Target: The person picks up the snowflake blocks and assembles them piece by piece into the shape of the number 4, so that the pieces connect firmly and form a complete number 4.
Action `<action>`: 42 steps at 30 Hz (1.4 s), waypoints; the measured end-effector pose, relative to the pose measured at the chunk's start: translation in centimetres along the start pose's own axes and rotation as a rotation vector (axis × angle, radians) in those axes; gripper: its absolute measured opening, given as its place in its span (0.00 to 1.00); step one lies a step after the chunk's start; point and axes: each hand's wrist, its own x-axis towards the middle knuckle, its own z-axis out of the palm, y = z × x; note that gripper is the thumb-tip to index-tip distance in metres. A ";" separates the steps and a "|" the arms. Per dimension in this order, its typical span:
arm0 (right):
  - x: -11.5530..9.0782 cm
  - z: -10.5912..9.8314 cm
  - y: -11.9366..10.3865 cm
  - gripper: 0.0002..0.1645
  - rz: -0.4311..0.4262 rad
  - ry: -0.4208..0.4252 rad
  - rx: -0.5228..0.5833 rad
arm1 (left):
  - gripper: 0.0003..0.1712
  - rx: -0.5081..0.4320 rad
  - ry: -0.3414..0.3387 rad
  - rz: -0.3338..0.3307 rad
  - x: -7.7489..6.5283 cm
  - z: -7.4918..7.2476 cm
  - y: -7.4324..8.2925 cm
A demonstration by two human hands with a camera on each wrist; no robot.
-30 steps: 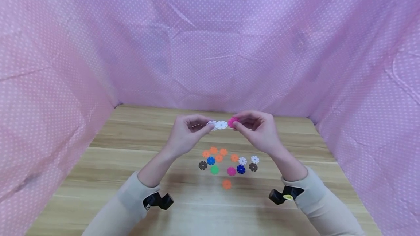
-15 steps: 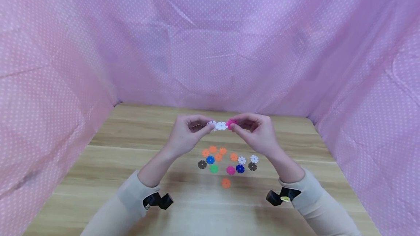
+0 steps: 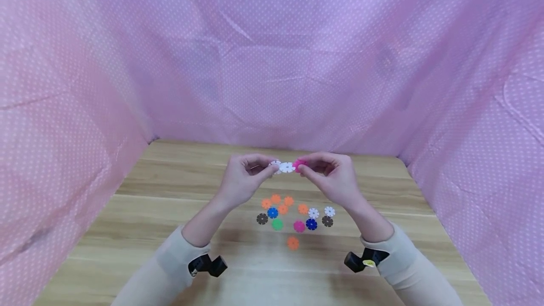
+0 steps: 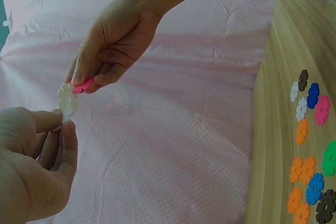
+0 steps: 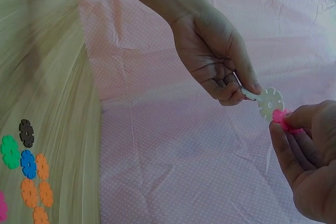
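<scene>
Raised over the far part of the table, my left hand [image 3: 242, 182] pinches a white snowflake building disc [image 3: 274, 164] between thumb and fingers. A second white disc [image 3: 287, 167] is joined to it at an angle and sticks out to the right. My right hand [image 3: 336, 179] pinches a pink disc [image 5: 280, 116] by thumb and fingertips. Its edge meets the notched rim of the middle white disc [image 5: 270, 104], and the two stand crosswise in the right wrist view. Fingers partly cover the pink disc and the outer white one.
Loose discs lie flat on the wooden table [image 3: 140, 230]: several orange [image 3: 293, 243], two brown [image 3: 262, 219], two white [image 3: 313, 213], a green [image 3: 277, 224], a pink [image 3: 299, 226] and two blue [image 3: 311, 224]. Pink dotted cloth [image 3: 272, 84] walls the back and sides.
My right hand has moved slightly left, bringing the pink disc from a small gap up against the middle white disc. The left hand keeps its hold. The loose discs stay put.
</scene>
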 end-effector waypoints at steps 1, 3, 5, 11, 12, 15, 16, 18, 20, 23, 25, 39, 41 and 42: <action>0.0 0.0 0.0 0.09 -0.001 -0.001 -0.003 | 0.07 -0.001 0.000 -0.002 0.0 0.0 0.0; 0.1 0.0 0.0 0.09 -0.003 -0.003 -0.010 | 0.07 -0.002 0.002 -0.005 0.1 0.0 -0.1; 0.1 0.1 0.1 0.08 -0.004 -0.007 -0.011 | 0.07 -0.007 0.004 -0.001 0.1 0.1 -0.2; 0.0 0.1 0.4 0.08 -0.029 -0.003 -0.033 | 0.06 -0.005 0.001 0.025 0.2 0.1 -0.3; 0.0 0.1 0.4 0.08 -0.035 -0.003 -0.038 | 0.06 -0.001 0.002 0.030 0.2 0.1 -0.3; 0.1 0.2 0.4 0.08 -0.048 -0.006 -0.035 | 0.07 -0.006 0.008 0.041 0.1 0.2 -0.2; 0.1 0.2 0.4 0.09 -0.050 -0.006 -0.030 | 0.07 -0.016 0.013 0.042 0.1 0.2 -0.2; 0.2 0.3 0.3 0.09 -0.054 -0.005 -0.018 | 0.07 -0.030 0.016 0.044 0.1 0.3 -0.1; 0.2 0.3 0.3 0.10 -0.059 0.000 -0.011 | 0.07 -0.040 0.017 0.041 0.0 0.3 -0.1; 0.2 0.3 0.3 0.10 -0.072 0.002 -0.012 | 0.08 -0.043 0.020 0.036 0.1 0.3 -0.2; 0.3 0.3 0.4 0.10 -0.083 -0.001 -0.017 | 0.08 -0.042 0.022 0.028 0.1 0.3 -0.3; -0.7 -2.7 2.0 0.13 0.010 -0.054 -0.121 | 0.06 -0.015 0.037 0.005 0.4 -0.3 0.3; -1.0 -3.1 2.4 0.12 0.031 -0.049 -0.155 | 0.06 -0.013 0.037 0.007 0.4 -0.3 0.3; -1.2 -3.3 2.6 0.12 0.041 -0.047 -0.171 | 0.06 -0.012 0.037 0.008 0.4 -0.3 0.4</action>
